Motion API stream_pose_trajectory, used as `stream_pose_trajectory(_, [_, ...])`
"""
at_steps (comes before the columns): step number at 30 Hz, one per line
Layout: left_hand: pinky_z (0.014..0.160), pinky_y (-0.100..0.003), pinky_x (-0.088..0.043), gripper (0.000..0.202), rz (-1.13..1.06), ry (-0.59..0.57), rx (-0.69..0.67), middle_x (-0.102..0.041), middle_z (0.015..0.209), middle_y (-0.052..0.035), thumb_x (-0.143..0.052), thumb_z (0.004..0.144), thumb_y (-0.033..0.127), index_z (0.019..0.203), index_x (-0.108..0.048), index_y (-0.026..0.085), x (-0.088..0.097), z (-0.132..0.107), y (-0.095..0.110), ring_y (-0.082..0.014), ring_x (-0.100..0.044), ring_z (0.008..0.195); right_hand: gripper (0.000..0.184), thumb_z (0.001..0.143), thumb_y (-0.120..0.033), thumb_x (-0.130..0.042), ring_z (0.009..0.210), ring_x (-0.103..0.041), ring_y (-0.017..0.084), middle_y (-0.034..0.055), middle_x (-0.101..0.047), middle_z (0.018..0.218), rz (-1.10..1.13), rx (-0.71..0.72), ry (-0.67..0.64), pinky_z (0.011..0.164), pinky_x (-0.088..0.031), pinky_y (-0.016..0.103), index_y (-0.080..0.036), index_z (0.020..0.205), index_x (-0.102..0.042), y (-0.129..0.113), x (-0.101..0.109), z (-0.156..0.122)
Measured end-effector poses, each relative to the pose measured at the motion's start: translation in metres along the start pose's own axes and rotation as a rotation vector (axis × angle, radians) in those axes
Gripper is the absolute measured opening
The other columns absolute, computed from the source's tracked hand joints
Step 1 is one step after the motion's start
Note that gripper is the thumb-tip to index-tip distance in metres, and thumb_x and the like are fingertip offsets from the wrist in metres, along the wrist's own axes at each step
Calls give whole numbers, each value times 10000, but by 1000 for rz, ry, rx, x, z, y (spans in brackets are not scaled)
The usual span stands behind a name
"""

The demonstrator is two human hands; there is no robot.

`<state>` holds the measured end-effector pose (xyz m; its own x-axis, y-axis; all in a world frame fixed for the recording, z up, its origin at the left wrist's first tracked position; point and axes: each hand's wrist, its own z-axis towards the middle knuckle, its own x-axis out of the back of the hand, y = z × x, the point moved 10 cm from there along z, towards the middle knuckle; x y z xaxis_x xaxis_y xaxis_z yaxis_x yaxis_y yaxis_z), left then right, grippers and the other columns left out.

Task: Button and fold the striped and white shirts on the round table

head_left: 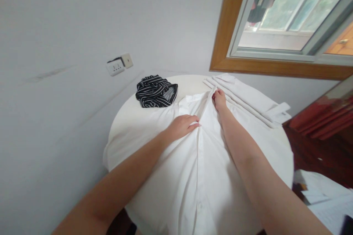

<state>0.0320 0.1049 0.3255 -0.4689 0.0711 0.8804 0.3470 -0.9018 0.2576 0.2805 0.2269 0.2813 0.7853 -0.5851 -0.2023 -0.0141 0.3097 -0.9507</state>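
A white button-up shirt [176, 176] lies spread over the round table, collar end away from me, its lower part hanging over the near edge. My left hand [183, 125] pinches the front placket partway down from the collar. Higher up, my right hand [220, 100] grips the shirt's front edge near the collar and holds it raised. Between the two hands the placket is drawn into a slanting fold. Below my left hand the front edges run together toward me, with a button visible low down.
A crumpled black-and-white striped cloth [156, 91] sits at the table's [121, 121] far left. Folded white garments [248, 97] lie at the far right. Behind are a wall with a socket [116, 67] and a wood-framed window [220, 44]. White items [325, 191] are low at right.
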Motion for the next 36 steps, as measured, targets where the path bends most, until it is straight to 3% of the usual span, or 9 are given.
stream_pose_trajectory(5, [739,-264,-488,374,177,85,1,-719,923,-30,-404,947,475,1026,-663,217,5,-2,5,-168,-667,856,112,762,-262,-553,509,-431,56,-78,-472,571,120,-71,11,532,-383,167,-194,745,-464,5,0,-1])
stream_pose_trajectory(13, [686,-253,-482,378,243,173,-67,-726,860,-24,-397,956,450,971,-696,218,8,-4,11,-159,-673,803,141,779,-278,-576,518,-449,59,-79,-475,566,99,-71,3,568,-424,177,-197,752,-464,2,-2,-3])
stream_pose_trajectory(21, [773,-294,-477,405,207,39,-45,-714,853,-45,-306,986,353,1019,-686,216,1,-3,15,-170,-650,845,124,777,-270,-553,532,-500,72,-75,-504,562,44,-64,-28,617,-446,201,-193,763,-457,-2,-6,-9])
stream_pose_trajectory(27, [809,-294,-474,336,131,14,49,-711,1033,-28,-390,961,383,1047,-681,241,-5,-2,-3,-179,-647,956,292,749,-315,-619,621,-563,112,-51,-579,624,-302,0,-177,707,-455,269,-177,982,-508,-21,-23,-22])
stream_pose_trajectory(30, [791,-299,-470,344,146,4,69,-714,1001,-32,-388,958,406,1016,-686,244,-6,-3,-5,-190,-652,936,385,687,-205,-660,730,-569,145,-21,-611,712,-478,115,-275,810,-438,316,-175,1056,-554,-55,-31,-47])
stream_pose_trajectory(32, [800,-299,-465,339,148,6,71,-713,1001,-31,-389,957,403,1015,-683,246,-4,-5,-3,-189,-651,935,290,695,-173,-639,792,-557,159,14,-626,789,-612,273,-342,849,-412,315,-183,983,-609,-88,-37,-80])
stream_pose_trajectory(34, [804,-297,-461,329,155,8,78,-711,1012,-30,-393,956,396,1022,-679,248,-3,-6,-3,-190,-647,951,144,764,-196,-573,758,-544,159,38,-629,810,-816,411,-437,794,-407,296,-188,893,-637,-112,-42,-122])
stream_pose_trajectory(36, [797,-297,-456,306,173,3,92,-709,1022,-30,-402,953,371,1029,-674,251,-2,-5,-4,-193,-643,965,126,819,-272,-545,654,-524,148,34,-626,741,-977,377,-529,682,-394,273,-196,837,-643,-116,-41,-160])
